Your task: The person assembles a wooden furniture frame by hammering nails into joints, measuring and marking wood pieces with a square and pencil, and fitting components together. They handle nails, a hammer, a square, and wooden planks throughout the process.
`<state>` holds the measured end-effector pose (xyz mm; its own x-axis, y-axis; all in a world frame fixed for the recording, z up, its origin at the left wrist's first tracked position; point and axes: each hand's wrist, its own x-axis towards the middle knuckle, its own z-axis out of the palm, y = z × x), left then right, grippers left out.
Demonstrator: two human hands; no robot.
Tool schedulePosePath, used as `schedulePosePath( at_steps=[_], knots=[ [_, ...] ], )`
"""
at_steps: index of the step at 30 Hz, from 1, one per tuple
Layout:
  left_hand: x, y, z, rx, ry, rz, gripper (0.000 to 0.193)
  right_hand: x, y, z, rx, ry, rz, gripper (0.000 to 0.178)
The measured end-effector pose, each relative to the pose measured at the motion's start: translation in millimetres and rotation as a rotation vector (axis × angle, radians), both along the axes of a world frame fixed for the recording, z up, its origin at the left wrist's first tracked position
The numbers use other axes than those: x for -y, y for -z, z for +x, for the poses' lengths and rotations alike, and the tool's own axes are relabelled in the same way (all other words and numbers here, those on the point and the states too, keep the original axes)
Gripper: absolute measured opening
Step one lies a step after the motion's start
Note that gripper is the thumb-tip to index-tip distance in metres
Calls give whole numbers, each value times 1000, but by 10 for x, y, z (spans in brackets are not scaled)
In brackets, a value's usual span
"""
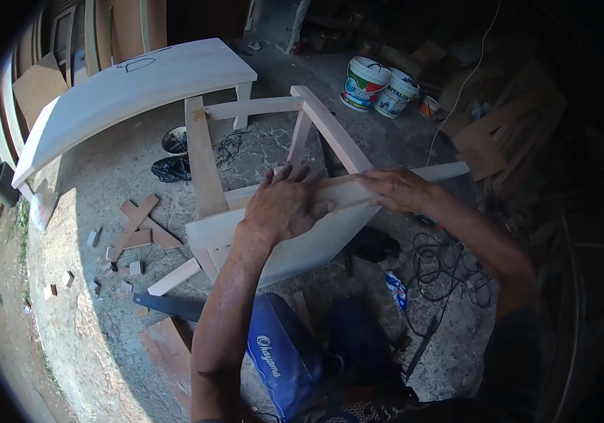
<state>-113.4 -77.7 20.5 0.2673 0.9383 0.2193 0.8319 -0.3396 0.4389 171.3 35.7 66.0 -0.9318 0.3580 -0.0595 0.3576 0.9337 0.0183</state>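
Note:
A pale wooden frame (208, 166), with legs and crossbars like a chair or stool, stands in front of my knees. Across its near side runs a long pale board (214, 227), with a broad curved face below its top edge. My left hand (284, 204) lies over the board left of its middle, fingers stretched out and thumb apart. Farther right, my right hand (395, 189) is closed round the board's top edge, near where a sloping rail (334, 134) meets it. The undersides of its fingers are hidden.
A white-topped bench (140, 84) stands at the far left. Paint buckets (364, 83) are at the back. Wood offcuts (133, 225) and small blocks lie left on the concrete. A handsaw (168, 307) is by my left forearm; a black cable (446, 268) coils at right.

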Motion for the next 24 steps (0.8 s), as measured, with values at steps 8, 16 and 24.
schedulePosePath(
  at_steps=[8, 16, 24],
  knots=[
    [-314, -181, 653, -93, 141, -84, 73, 5, 68, 14, 103, 98, 73, 42],
    [-412, 17, 692, -231, 125, 29, 70, 219, 313, 470, -686, 160, -66, 51],
    [-401, 40, 787, -224, 159, 75, 61, 1506, 2714, 2069, -929, 1133, -484, 31]
  ],
)
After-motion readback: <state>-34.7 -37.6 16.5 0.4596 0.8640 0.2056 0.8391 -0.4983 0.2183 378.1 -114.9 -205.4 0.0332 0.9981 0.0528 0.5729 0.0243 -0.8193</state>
